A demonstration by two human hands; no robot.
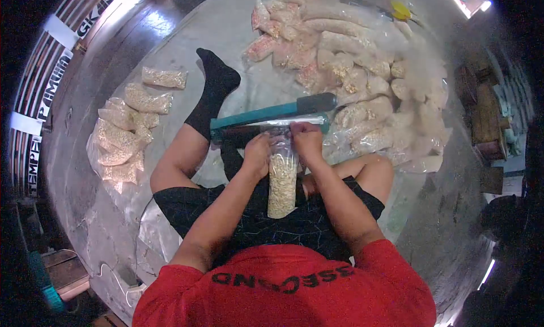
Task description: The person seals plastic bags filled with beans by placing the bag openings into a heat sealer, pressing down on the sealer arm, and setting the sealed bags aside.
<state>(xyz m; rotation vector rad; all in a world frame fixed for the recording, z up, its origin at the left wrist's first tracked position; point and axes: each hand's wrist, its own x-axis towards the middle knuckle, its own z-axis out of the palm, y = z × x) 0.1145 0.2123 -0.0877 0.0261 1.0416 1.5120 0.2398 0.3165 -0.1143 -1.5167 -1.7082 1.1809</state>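
The fingers of the left hand (258,155) and the right hand (307,141) are clamped on opposite edges of a clear bag's (282,191) open-looking top; the bag hangs below them, upright, its lower part filled with pale pieces. Just beyond the fingertips lies a teal sealer (255,116), its black handle (317,102) ahead of the right fingers; no lettering on it is legible. Ahead and to the right of the fingers spreads a heap of filled bags (362,83), some with reddish markings too blurred to read. Well to their left sits a smaller pile of filled bags (122,131). Behind the fingers, a red shirt (283,298) bears dark, inverted lettering that seems to include "SECOND". Farthest left, a striped banner (34,117) shows "TEMPE" and "GK".
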